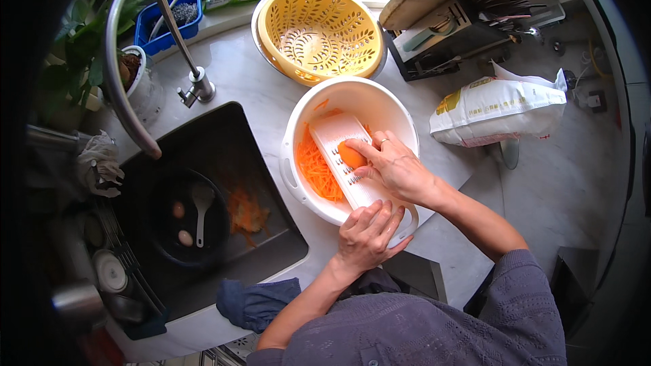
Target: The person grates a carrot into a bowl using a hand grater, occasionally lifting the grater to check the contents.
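Note:
A white plastic grater [333, 137] leans slantwise inside a white plastic basin [290, 162] with handles. My right hand [399, 165] holds an orange piece of carrot [351, 155] against the grater's metal teeth, fingertips on top of it. My left hand [371, 234] grips the grater's lower end together with the basin's near rim and handle. Shredded carrot [318, 168] lies in the basin, mostly left of the grater, with a little beyond it. The part of the grater under my left fingers is hidden.
A dark sink [239, 127] at the left holds a black pan [168, 249] with two eggs and a white spoon, beside carrot scraps. A curved faucet [113, 51] arches over it. A yellow colander [325, 30] stands behind the basin, a white bag [498, 109] at the right.

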Demonstrator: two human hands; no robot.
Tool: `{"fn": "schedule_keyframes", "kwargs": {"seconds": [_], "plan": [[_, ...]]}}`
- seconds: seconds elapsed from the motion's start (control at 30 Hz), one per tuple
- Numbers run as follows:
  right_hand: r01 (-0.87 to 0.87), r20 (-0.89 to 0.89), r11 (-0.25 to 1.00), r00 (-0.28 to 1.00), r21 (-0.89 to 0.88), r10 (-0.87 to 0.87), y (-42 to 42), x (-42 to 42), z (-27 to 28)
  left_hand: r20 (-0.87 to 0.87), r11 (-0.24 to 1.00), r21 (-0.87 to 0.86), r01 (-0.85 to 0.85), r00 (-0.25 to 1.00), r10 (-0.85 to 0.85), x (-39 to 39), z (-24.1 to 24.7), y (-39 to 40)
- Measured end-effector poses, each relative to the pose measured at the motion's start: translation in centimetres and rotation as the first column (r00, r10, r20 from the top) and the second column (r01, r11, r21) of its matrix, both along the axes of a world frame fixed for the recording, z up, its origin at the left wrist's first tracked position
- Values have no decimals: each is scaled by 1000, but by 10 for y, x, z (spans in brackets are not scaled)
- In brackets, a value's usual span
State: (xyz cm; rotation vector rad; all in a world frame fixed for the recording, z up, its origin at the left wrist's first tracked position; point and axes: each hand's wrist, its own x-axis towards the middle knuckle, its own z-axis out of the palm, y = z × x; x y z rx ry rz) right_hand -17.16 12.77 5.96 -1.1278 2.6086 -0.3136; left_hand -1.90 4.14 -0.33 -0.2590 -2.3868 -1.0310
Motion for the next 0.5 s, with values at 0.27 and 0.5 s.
{"fn": "schedule_keyframes", "kwargs": {"seconds": [0.27,0.5], "plan": [[28,72,997,997,73,-33,-7,-3,15,-7,1000,17,6,1000,-6,-1,-1,0],[57,-9,998,998,-22,-57,-3,-2,-23,20,1000,22,14,1000,-15,6,-5,2]]}}
